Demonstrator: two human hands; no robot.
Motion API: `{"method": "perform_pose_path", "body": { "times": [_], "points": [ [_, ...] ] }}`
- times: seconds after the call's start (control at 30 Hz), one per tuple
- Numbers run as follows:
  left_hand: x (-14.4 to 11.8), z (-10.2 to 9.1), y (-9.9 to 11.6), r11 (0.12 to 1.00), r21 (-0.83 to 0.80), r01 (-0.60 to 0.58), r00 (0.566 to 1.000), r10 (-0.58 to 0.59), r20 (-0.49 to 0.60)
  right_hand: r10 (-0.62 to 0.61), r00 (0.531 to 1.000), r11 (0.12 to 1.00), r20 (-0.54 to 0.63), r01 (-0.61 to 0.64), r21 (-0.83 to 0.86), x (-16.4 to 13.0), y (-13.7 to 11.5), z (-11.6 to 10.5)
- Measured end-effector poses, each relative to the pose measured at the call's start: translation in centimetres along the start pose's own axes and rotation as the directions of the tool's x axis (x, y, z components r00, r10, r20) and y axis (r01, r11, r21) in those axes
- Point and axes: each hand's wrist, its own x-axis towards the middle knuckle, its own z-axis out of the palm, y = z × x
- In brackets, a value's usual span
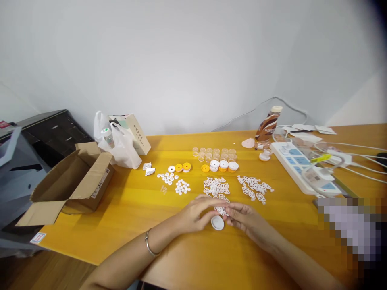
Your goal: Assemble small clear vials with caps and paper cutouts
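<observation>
Over the table's front middle, my left hand [199, 213] and my right hand [246, 219] meet at their fingertips around a small white openwork plastic piece [221, 211]. My right thumb and fingers pinch its right side. My left thumb and fingers close on it from the left and above. Just below lies a round white shallow cap [217, 223], close to both hands. Beyond my fingers is a pile of similar white openwork pieces [216, 186]; a second batch of openwork pieces [254, 187] spreads to the right.
Clear rings [216, 154], white and orange spools [223, 165] and small white caps [182, 187] stand farther back. At left are an open cardboard box [87, 181] and a white plastic bag [125, 147]. A power strip [298, 165] with cables and a brown bottle [268, 124] occupy the right.
</observation>
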Motion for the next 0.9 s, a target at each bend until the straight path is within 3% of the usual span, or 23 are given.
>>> {"method": "perform_pose_path", "body": {
  "times": [0.37, 0.6, 0.67, 0.77, 0.83, 0.9],
  "points": [
    [0.1, -0.5, 0.0, 0.989, -0.112, 0.095, 0.984, -0.076, 0.163, 0.0, 0.998, 0.999, 0.055, 0.002, -0.035, -0.2, 0.1, 0.2],
    [0.1, -0.8, -0.1, 0.976, -0.15, 0.158, 0.963, -0.119, 0.24, 0.004, 1.0, 0.999, 0.009, -0.003, -0.051, -0.1, 0.2, 0.3],
    [0.1, -0.7, 0.0, 0.97, -0.19, 0.153, 0.971, -0.112, 0.21, -0.015, 1.0, 0.999, -0.01, 0.015, -0.046, -0.1, 0.1, 0.4],
    [0.2, -0.2, -0.2, 0.939, -0.273, 0.207, 0.978, -0.202, 0.048, -0.06, 0.996, 0.998, -0.06, 0.058, -0.035, 0.0, -0.1, 0.6],
    [0.3, 0.3, -0.6, 0.894, -0.335, 0.298, 0.943, -0.33, -0.042, -0.088, 0.99, 0.996, -0.109, 0.086, -0.021, 0.0, -0.2, 0.8],
    [0.3, 0.9, -1.0, 0.836, -0.39, 0.385, 0.898, -0.437, -0.05, -0.11, 0.982, 0.994, -0.153, 0.109, -0.016, 0.0, -0.3, 1.0]
  ]
}}
